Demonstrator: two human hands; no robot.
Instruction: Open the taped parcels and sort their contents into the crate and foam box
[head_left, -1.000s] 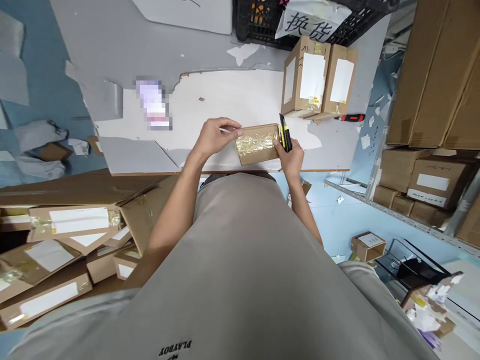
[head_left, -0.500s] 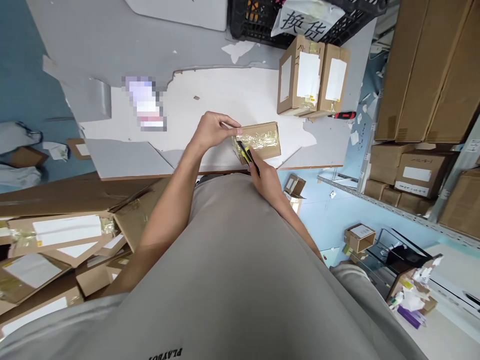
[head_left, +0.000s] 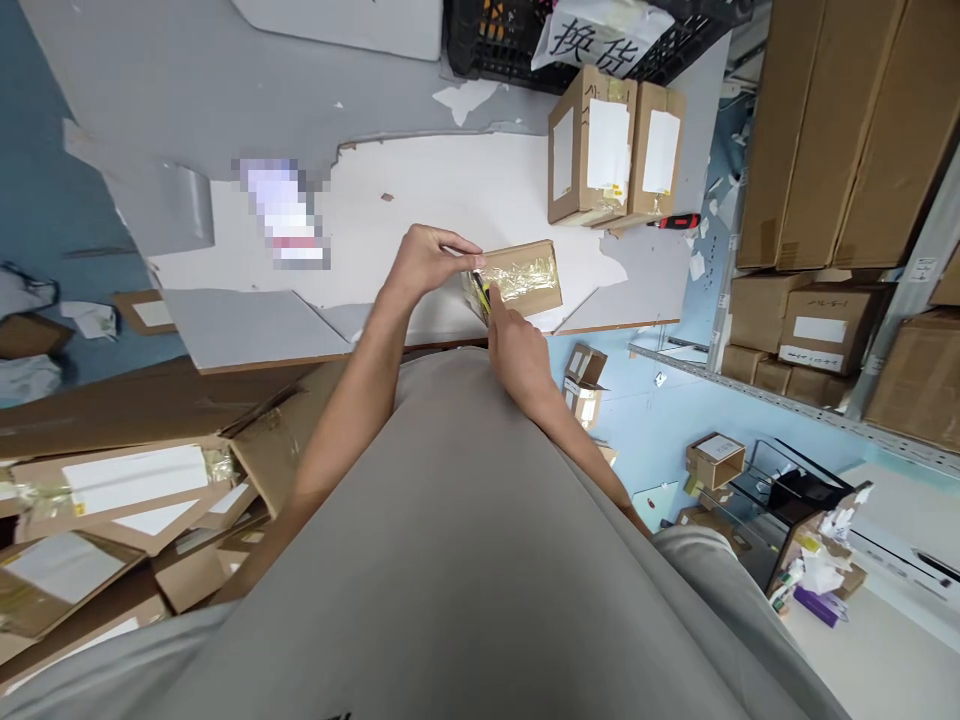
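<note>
A small cardboard box [head_left: 529,272] wrapped in clear yellowish tape lies near the front edge of the table. My left hand [head_left: 426,265] grips its upper left corner between thumb and fingers. In my right hand [head_left: 520,358] is a yellow-and-black box cutter [head_left: 484,292], its front end against the left end of the box. My right fingers are wrapped around the cutter and hide most of its handle. Whether the blade is in the tape or only on it, I cannot tell.
Two labelled cardboard boxes [head_left: 592,150] stand at the table's right, beside a red-and-black handled tool [head_left: 679,222]. Behind them is a black plastic crate [head_left: 495,45]. A blurred-out object [head_left: 285,210] lies left. Opened cartons [head_left: 135,490] are piled at lower left; shelves with boxes [head_left: 821,330] rise on the right.
My right hand has turned and shifted slightly up and left with the box cutter, covering more of it. My left hand keeps its hold on the box. The view has shifted a little.
</note>
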